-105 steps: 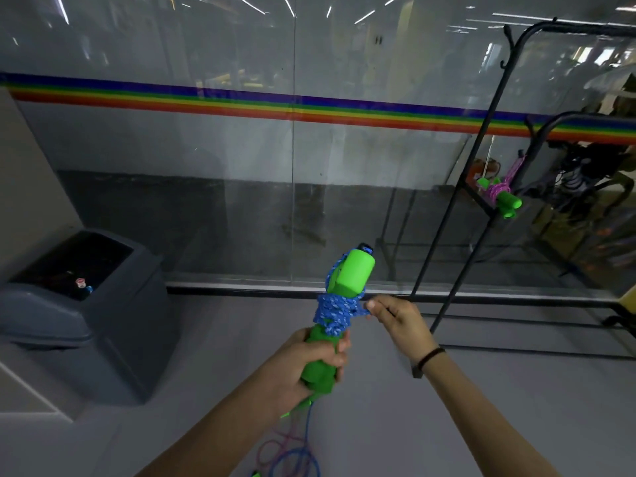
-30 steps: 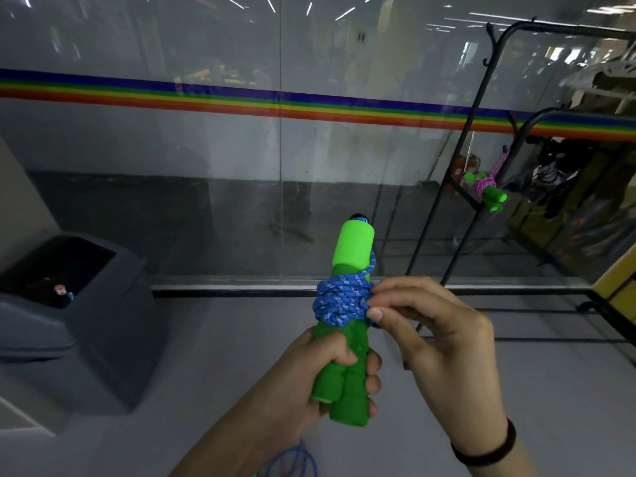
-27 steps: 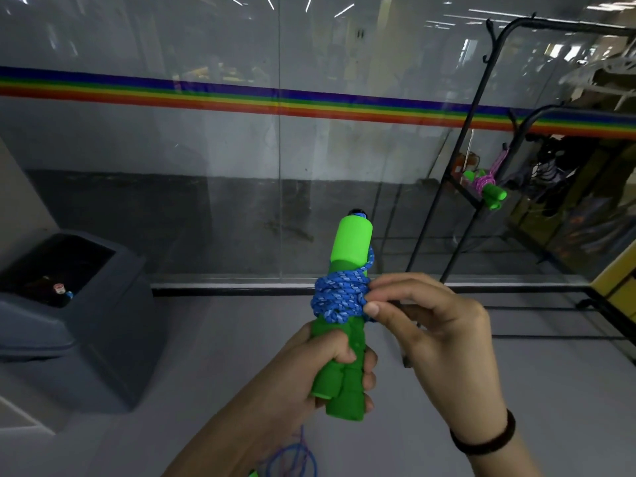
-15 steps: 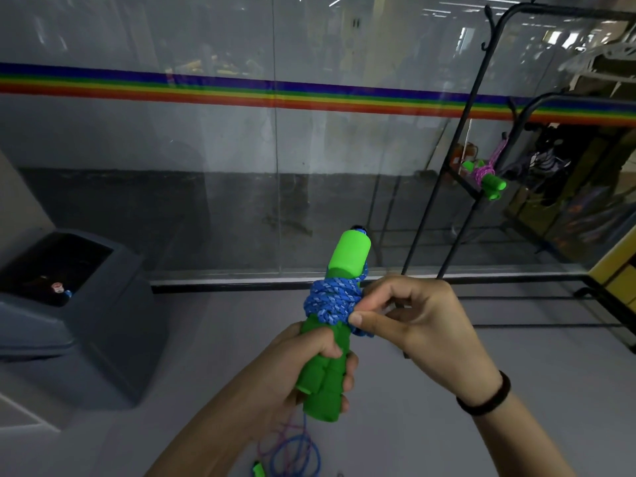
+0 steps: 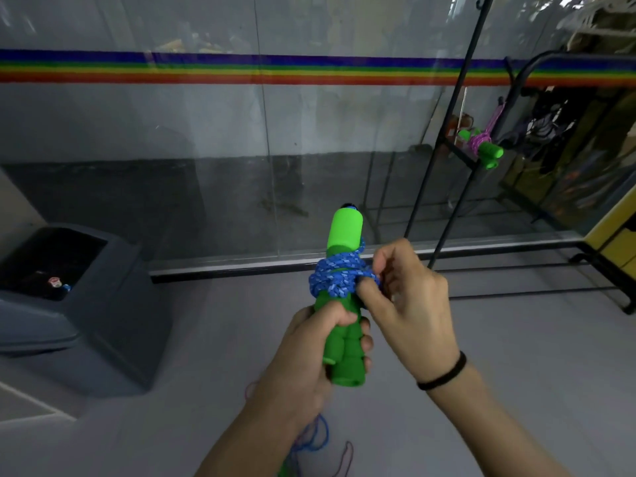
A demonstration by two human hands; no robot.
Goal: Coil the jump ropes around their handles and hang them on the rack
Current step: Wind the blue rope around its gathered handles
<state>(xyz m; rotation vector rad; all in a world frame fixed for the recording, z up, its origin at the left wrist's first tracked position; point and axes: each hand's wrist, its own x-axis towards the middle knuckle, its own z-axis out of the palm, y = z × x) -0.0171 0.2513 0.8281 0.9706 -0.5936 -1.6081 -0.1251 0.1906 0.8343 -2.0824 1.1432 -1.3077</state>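
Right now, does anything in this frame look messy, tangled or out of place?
Mostly tidy. The blue braided rope sits bunched in overlapping turns around the bright green foam handles, not a neat coil. Loose blue and pink rope strands lie in a heap on the grey floor below the hands. Nothing looks damaged.

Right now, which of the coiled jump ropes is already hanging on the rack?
The pink-corded jump rope, hanging at the black rack on the right. The blue-corded one is held in the left hand, the right hand pinching its coil.
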